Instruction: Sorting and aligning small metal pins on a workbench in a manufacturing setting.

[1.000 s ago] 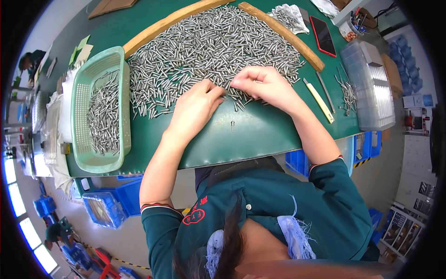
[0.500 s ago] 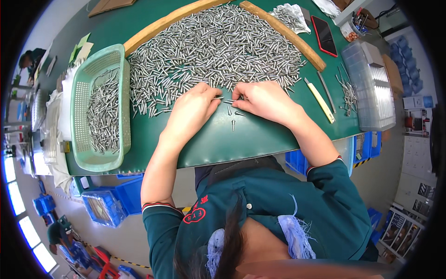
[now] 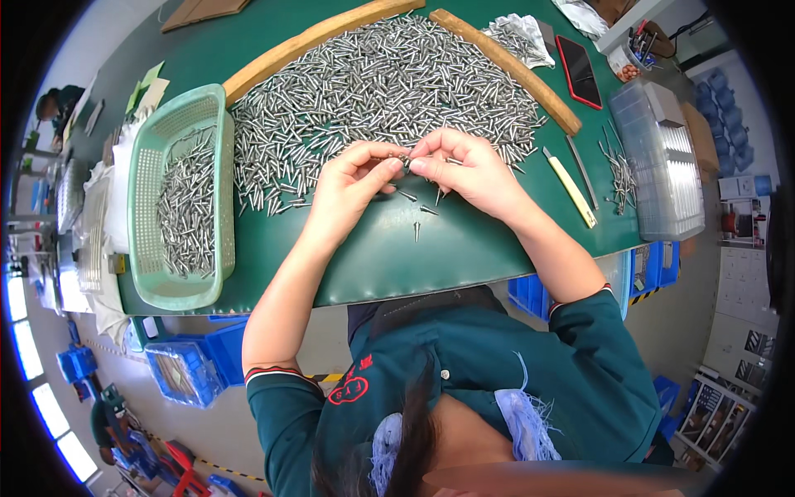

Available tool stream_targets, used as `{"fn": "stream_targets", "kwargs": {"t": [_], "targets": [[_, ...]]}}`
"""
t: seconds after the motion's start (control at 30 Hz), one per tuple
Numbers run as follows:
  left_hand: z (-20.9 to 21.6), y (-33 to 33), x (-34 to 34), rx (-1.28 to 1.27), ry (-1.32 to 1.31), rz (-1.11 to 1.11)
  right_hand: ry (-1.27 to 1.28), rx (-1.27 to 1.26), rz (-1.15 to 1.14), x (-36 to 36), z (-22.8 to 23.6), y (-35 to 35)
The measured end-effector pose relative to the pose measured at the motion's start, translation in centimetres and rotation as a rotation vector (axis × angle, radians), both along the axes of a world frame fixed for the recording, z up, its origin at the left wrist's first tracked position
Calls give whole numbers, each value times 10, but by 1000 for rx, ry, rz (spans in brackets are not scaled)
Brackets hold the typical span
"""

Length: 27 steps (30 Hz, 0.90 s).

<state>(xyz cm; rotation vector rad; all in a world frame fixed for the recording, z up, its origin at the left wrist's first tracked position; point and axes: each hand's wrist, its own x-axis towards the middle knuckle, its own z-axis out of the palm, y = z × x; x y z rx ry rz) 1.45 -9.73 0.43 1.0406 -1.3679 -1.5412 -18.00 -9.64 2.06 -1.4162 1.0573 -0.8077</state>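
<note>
My left hand (image 3: 358,184) and my right hand (image 3: 470,172) meet at the near edge of a wide heap of small silvery metal pins (image 3: 381,79). Thumb and fingers are pinched on both sides, with small metal pins (image 3: 406,164) between the fingertips; how many is hidden. Just below my fingers, a few loose pins (image 3: 416,231) lie apart on the green table (image 3: 373,269). To the left stands a pale green perforated basket (image 3: 141,199), partly filled with similar pins.
Wooden strips (image 3: 315,43) border the heap at the back. Toward the right lie a yellow-handled cutter (image 3: 570,189), a thin metal strip (image 3: 583,172), a red-edged phone (image 3: 578,72) and a clear plastic box (image 3: 654,157). Blue bins (image 3: 186,369) stand below the table edge.
My hands have come together, fingertips now meeting over the heap's near edge where a gap was before. Loose pins below them have shifted slightly.
</note>
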Motion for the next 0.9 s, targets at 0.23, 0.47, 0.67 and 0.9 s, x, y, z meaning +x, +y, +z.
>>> {"fn": "stream_targets", "kwargs": {"t": [0.23,0.47,0.67,0.9], "targets": [[3,3,-3,64,159,-20,-188,248,12,7,0,1],[1,2,-2,-20,83,-15,-71,59,-6,7,-5,3],[2,4,-6,-170,-67,43,-159,55,-15,9,-9,4],[1,7,-7,-656,-486,67,-196,139,-15,11,-9,2]]}}
